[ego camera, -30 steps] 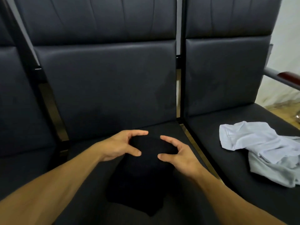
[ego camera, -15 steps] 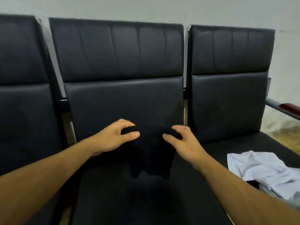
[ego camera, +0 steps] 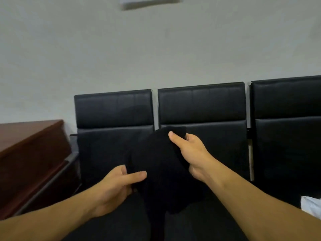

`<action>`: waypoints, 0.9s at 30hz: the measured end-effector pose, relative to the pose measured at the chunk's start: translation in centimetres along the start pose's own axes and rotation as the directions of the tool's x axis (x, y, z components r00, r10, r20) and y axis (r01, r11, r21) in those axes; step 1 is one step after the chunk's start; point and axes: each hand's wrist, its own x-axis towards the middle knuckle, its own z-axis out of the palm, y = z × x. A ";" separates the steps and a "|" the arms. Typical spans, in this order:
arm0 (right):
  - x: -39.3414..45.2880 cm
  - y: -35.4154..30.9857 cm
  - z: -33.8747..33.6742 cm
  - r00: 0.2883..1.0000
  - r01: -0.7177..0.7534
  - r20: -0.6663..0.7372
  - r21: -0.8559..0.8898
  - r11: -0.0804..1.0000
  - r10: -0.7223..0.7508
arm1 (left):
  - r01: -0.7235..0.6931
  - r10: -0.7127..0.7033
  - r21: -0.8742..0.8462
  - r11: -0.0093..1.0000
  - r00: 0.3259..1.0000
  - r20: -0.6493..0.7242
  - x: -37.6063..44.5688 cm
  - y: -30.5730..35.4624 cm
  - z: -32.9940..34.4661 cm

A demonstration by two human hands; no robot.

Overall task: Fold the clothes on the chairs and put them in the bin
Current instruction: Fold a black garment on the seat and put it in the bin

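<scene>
The right hand point(ego camera: 189, 150) was clamped on the upper edge of a black garment point(ego camera: 161, 171), thumb on the near face and fingers curled behind the cloth, holding it up in front of the middle chair point(ego camera: 202, 108). The left hand point(ego camera: 118, 185), lower and nearer the camera, pinched the garment's lower left edge between thumb and curled fingers. The garment hung bunched between the two hands, clear of the seat, its bottom folds drooping toward the seat's front edge; against the black upholstery its outline was hard to trace.

Behind it stood three black chairs in a row against a pale wall point(ego camera: 156, 49): the left chair point(ego camera: 113, 108) behind the left hand, the middle one behind the garment, and the right chair point(ego camera: 286, 101) running off the right edge of the view. A piece of white clothing point(ego camera: 311, 206) lay on the right chair's seat, only its corner showing. A dark wooden cabinet point(ego camera: 29, 150) stood just beside the left chair.
</scene>
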 end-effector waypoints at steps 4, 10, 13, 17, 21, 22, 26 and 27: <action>-5.4 -1.1 8.2 0.991 0.011 0.131 0.020 1.000 -0.013 | -0.043 0.038 -0.010 0.999 0.954 -0.297 -12.3 1.6 -2.3; -12.9 -0.9 17.6 0.940 0.106 0.338 -0.132 0.986 -0.055 | -0.158 0.148 0.042 0.986 0.745 -0.651 -29.1 3.9 -1.9; -17.0 0.4 22.5 0.855 0.133 0.519 -0.201 0.970 -0.010 | -0.161 0.152 0.065 0.985 0.613 -0.776 -36.7 2.7 -0.6; -22.7 2.3 27.4 0.699 0.142 0.714 -0.189 0.972 0.037 | -0.143 0.097 0.040 0.989 0.414 -0.905 -45.2 -0.1 0.7; -27.8 6.4 31.4 0.532 0.156 0.843 -0.192 0.969 0.081 | -0.138 -0.026 -0.064 0.988 0.263 -0.964 -52.0 -4.7 1.7; -28.9 7.7 32.2 0.482 0.141 0.871 -0.187 0.972 0.097 | -0.143 -0.057 -0.092 0.985 0.232 -0.971 -53.3 -6.1 1.8; -32.4 14.4 34.9 0.237 0.121 0.952 -0.226 0.967 0.193 | -0.193 -0.175 -0.198 0.961 0.132 -0.976 -57.7 -12.4 0.7; -33.2 16.4 36.4 0.201 0.126 0.950 -0.266 0.956 0.238 | -0.202 -0.218 -0.236 0.950 0.111 -0.970 -58.8 -14.2 -0.7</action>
